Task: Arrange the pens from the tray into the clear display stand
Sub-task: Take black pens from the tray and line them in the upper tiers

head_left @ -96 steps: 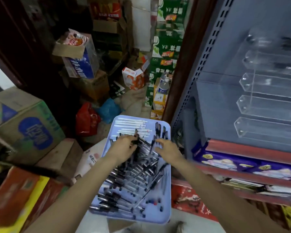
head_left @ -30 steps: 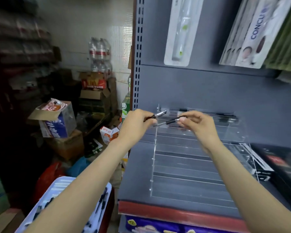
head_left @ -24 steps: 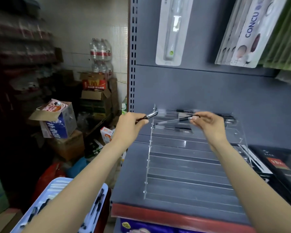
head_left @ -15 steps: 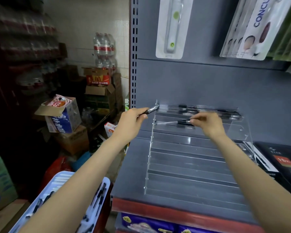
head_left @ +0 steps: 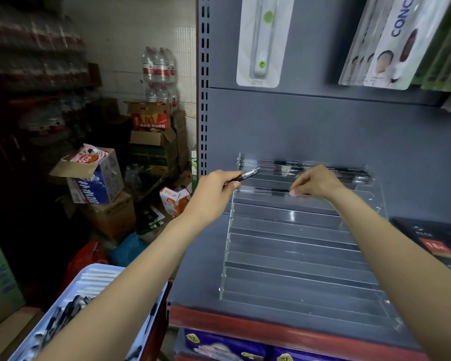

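Head view: a pen (head_left: 248, 175) is gripped in the curled fingers of the left hand (head_left: 216, 187), its silver tip angled up and to the right at the upper left corner of the clear display stand (head_left: 297, 256). The right hand (head_left: 315, 182) is seen with fingers curled downward, the fingertips (head_left: 293, 192) pinching a second pen (head_left: 271, 190) that is laid flat in the second channel from the top. Several dark pens (head_left: 323, 169) are lined up in the top channel, against the grey back panel (head_left: 297, 126). The lower channels of the stand are seen holding nothing. The stand is set on a grey shelf (head_left: 193, 269) with a red front edge. At lower left, a pale blue tray (head_left: 94, 270) holding dark pens and white sticks is partly hidden by the left forearm. Cardboard boxes (head_left: 97, 178) and bottled water (head_left: 158, 66) are stacked along the tiled wall at left. Packaged goods (head_left: 258, 40) are hung above the stand.
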The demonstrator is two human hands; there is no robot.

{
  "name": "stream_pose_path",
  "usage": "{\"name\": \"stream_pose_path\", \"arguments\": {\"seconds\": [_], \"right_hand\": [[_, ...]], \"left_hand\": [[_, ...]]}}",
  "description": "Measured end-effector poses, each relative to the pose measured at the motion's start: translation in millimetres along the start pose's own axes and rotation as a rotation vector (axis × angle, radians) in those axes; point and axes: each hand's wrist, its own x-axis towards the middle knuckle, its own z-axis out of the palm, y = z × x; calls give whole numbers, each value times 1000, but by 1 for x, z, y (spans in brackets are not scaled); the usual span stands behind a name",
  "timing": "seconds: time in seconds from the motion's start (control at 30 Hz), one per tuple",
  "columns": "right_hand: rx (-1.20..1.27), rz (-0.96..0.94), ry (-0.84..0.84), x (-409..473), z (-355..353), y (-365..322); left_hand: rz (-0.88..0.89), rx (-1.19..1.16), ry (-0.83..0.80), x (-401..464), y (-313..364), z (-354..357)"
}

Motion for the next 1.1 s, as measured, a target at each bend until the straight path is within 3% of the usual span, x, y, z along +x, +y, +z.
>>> {"name": "stream_pose_path", "arguments": {"seconds": [0.17,0.43,0.57,0.73,0.87,0.97,1.1], "right_hand": [[43,-6,15,-1,5,10],[238,-186,177,-39,-3,-2],[518,-241,101,-59,-7,-13],[558,-281,120,-59,-2,-14],[557,-163,300,-45,-2,8],[505,-95,318,-40,1,18],[418,-86,319,-35,4,17]], "left_hand": [[29,6,-80,5,5,7],[-45,-88,-25,15,13,18],[-23,-53,-35,22,20,29],[-6,-86,-11,25,27,35],[-172,68,93,24,6,27],[-327,77,-31,22,-15,22],[-362,-62,-109,16,-28,23]]}}
